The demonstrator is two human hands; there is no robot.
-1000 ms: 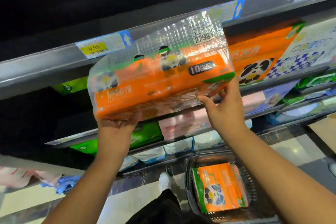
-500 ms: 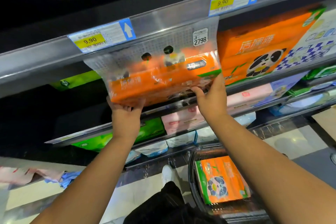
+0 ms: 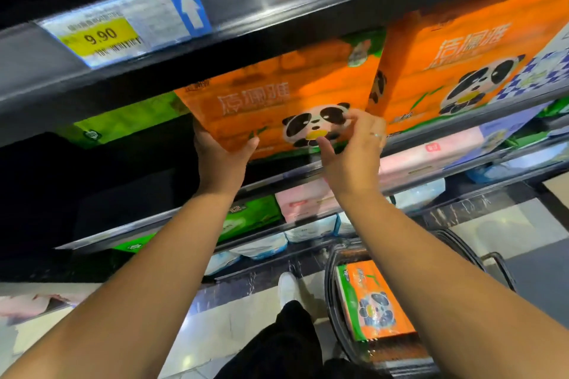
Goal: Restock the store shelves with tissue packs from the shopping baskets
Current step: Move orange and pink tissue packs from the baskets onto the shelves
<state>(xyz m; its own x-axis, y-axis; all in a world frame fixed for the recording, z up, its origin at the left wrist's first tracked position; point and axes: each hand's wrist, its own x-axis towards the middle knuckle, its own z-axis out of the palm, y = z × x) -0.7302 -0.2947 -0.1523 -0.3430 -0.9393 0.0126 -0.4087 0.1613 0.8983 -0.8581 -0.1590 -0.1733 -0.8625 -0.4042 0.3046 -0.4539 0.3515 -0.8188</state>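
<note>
**A:** Head view. Where is the orange tissue pack [image 3: 277, 95]?

**B:** In the shelf [image 3: 277, 179] opening at 12 o'clock, tilted. A second orange pack [image 3: 462, 71] is just beside it at 3 o'clock.

**A:** Left hand [image 3: 220, 157]?

**B:** It grips the pack's lower left corner, thumb on the front, fingers hidden behind.

**A:** Right hand [image 3: 351, 148]?

**B:** Spread, with loosely bent fingertips touching the panda print and closed round nothing.

**A:** Anything else?

**B:** The price tag [image 3: 101, 37] is at 10 o'clock. The basket [image 3: 331, 286] is at 5 o'clock on the floor, with another orange pack [image 3: 375, 301] inside.
</note>
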